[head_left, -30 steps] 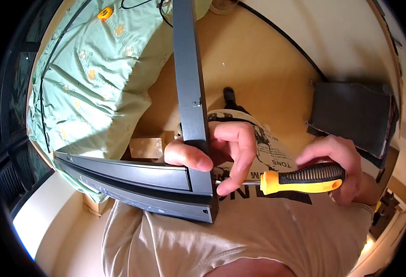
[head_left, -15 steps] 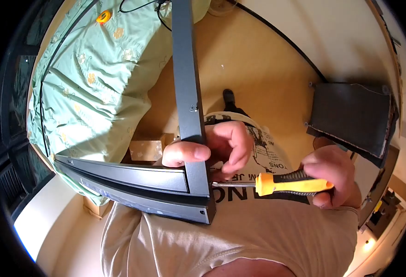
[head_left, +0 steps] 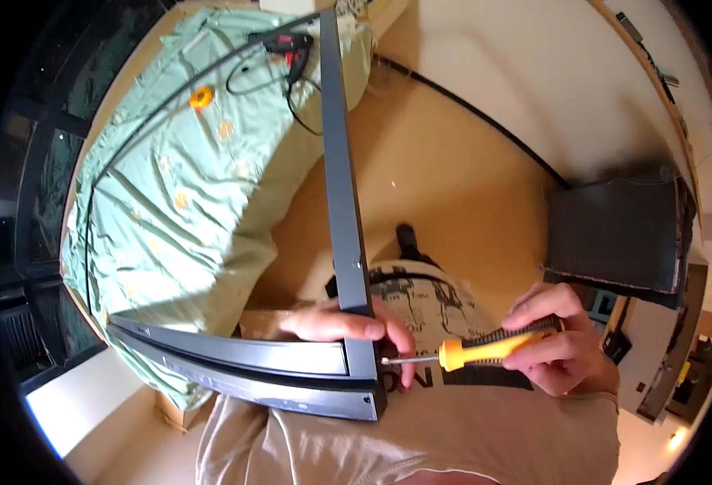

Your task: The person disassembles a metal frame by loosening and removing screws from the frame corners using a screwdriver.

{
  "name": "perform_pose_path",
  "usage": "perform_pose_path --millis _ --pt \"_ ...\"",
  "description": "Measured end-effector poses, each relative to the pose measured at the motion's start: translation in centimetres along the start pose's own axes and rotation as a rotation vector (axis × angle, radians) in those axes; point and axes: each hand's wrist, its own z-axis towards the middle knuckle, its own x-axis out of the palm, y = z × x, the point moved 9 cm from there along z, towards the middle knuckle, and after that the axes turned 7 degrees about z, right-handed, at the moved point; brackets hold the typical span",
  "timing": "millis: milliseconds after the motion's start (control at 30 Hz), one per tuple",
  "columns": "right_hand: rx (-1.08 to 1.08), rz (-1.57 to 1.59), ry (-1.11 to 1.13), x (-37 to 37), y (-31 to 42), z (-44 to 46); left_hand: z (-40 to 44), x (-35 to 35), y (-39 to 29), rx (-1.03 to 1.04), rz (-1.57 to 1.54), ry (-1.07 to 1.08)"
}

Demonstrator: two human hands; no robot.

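Fingers, right hand (head_left: 562,343): curled closed about the ribbed handle of the screwdriver (head_left: 485,353). Grip probably firm, not slippery; light enough for one hand; best held by the handle.

Fingers, left hand (head_left: 331,323): bent about the dark frame (head_left: 344,178) just beside its corner (head_left: 361,368), thumb across the near face, other fingers partly hidden.

Shaft (head_left: 419,359): slim, stiff by its look, pointing at the corner's side; whether the tip is seated cannot be told.

Frame: in front of the chest, two long bars meeting at the corner. Judged rigid, moderately heavy, awkward for its length; smooth faces may slip, paint may scratch. Best hold: around the bar, close to the corner.

Beyond: green cloth (head_left: 158,234), bearing tape measure (head_left: 201,99) and corded tool (head_left: 291,52).
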Motion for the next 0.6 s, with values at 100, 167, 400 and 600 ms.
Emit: perform_pose_path --millis 100,167,400,600 --pt "0.256 0.232 -0.018 0.5 -0.9 0.4 -0.5 0.2 -0.2 -0.083 -0.117 -0.057" --pt "0.254 0.264 -0.157 0.0 -0.9 -0.6 -1.0 0.2 0.5 -0.177 -0.176 -0.095" --pt "0.172 -0.066 0.021 0.6 -0.2 -0.1 -1.2 0.3 0.7 -0.219 -0.209 -0.044" --pt "0.275 -0.014 -0.087 0.2 -0.8 -2.0 -0.9 0.5 0.8 -0.180 -0.214 -0.123"
